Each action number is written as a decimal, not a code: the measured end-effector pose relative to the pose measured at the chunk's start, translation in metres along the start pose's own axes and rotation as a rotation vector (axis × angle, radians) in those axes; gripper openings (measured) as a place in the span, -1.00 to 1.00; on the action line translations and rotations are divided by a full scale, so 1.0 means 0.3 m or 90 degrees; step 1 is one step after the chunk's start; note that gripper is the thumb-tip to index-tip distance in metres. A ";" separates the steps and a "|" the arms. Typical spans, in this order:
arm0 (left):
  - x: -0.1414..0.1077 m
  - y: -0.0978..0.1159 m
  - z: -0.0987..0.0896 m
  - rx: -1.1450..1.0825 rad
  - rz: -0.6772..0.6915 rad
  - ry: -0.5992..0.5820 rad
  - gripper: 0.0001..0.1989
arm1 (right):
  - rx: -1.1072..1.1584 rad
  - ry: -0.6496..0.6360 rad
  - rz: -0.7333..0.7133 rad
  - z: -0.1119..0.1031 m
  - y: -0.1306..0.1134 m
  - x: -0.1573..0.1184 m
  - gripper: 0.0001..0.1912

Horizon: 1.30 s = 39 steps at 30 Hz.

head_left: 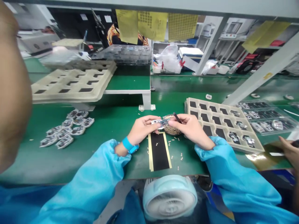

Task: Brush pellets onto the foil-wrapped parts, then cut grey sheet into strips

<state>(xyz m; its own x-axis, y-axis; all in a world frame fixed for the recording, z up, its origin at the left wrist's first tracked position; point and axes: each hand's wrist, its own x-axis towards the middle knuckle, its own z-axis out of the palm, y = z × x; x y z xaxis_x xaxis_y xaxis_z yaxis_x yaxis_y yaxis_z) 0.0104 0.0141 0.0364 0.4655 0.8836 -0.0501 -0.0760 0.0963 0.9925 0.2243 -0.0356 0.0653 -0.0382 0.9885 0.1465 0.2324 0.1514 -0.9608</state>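
Between the thumb and fingers of my left hand (146, 128) is a small white-shelled electronic part (157, 122) with a circuit board showing. My right hand (192, 127) meets it from the right, fingers pinched on a slim black tool (177, 118) whose exact kind I cannot make out. Just behind and below the hands stands a round dish (173, 129) of tiny tan pieces, partly hidden. A black mat strip (161, 152) edged in yellow tape lies below my left hand, and several tiny pieces (181, 156) are scattered around it.
Several similar white parts (64, 133) lie grouped at left. A beige compartment tray (224, 124) stands at right, beside clear trays (272, 119). Another beige tray (72, 82) sits on a raised shelf (130, 79). Another person's hand (289, 152) is at the right edge; a fan (170, 197) is below the table edge.
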 end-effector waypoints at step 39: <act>-0.030 -0.040 0.013 0.375 0.277 0.068 -0.55 | 0.107 0.042 0.092 0.089 0.111 -0.014 -0.70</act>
<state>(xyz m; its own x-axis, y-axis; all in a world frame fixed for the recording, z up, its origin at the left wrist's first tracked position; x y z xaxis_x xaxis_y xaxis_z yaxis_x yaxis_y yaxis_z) 0.0105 0.0034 0.0255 0.4105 0.8287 0.3804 0.2655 -0.5077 0.8196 0.2062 -0.0347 0.0264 0.0485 0.9987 0.0142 0.0647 0.0110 -0.9978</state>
